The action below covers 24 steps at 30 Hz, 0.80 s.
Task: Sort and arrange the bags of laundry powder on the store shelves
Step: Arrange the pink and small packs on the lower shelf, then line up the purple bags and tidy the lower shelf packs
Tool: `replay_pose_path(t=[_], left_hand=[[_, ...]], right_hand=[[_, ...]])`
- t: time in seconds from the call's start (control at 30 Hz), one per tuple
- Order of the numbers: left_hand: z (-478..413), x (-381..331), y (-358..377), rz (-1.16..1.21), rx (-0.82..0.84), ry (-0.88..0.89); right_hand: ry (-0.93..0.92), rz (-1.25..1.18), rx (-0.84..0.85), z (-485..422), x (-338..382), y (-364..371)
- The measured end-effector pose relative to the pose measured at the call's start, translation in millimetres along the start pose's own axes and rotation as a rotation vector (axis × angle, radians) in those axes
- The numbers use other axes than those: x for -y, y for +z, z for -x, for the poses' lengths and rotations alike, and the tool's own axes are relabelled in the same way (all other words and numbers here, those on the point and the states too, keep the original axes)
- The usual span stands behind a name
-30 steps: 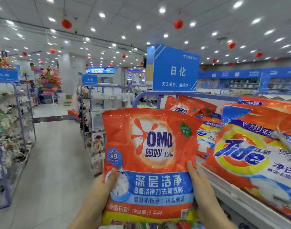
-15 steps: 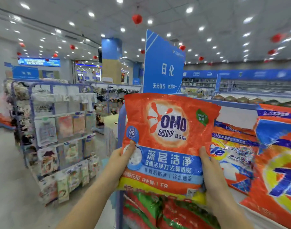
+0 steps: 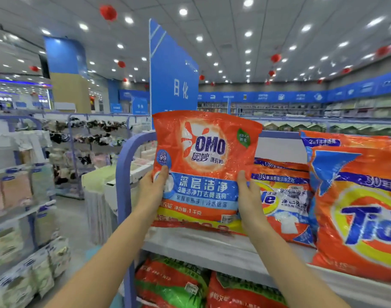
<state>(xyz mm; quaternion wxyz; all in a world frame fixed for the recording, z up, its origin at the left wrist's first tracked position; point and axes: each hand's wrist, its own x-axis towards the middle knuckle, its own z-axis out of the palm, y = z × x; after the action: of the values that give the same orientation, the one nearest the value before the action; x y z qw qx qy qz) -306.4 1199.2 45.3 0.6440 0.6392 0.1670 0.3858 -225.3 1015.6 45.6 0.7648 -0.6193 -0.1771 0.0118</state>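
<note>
The OMO bag (image 3: 203,165) stands upright at the left end of the top shelf (image 3: 212,247), printed front toward the camera. Its lower edge sits at the shelf surface, set back from the front edge; whether it actually touches cannot be told.

Both hands grasp the bag. The left hand (image 3: 153,190) holds the bag's left edge, thumb pressed on the front panel beside the round blue "99" mark. The right hand (image 3: 249,201) holds the right edge, thumb laid on the front. The other fingers of both hands are hidden behind the bag.

Just right of the OMO bag, a smaller Tide bag (image 3: 283,196) stands toward the back of the same shelf, partly covered by the right hand. A large Tide bag (image 3: 356,207) stands further right, near the front edge.

The blue end frame (image 3: 123,174) closes the left end of the shelf. A blue sign (image 3: 172,81) rises behind the OMO bag. On the shelf below lie red and green bags (image 3: 172,283).
</note>
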Motion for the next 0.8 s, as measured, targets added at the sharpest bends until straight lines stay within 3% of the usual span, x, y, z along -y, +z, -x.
replay_pose_path(t=[0.13,0.5,0.7,0.8], left_hand=[[-18.3,18.3,-8.1,-0.013,0.045,0.042],[-20.2,61.5,-17.0,-0.135,0.031,0.068],[-15.8,58.2,-14.7,-0.141,-0.029,0.094],[-13.2,58.4,-13.9,-0.159,-0.047,0.062]], right_hand=[[-0.075,0.104,-0.116,4.2,-10.5,13.3],[0.082,0.294,-0.092,17.6,-41.8,14.7],[0.065,0.376,-0.108,12.4,-40.9,21.0],[0.059,0.304,-0.135,16.5,-35.3,14.9]])
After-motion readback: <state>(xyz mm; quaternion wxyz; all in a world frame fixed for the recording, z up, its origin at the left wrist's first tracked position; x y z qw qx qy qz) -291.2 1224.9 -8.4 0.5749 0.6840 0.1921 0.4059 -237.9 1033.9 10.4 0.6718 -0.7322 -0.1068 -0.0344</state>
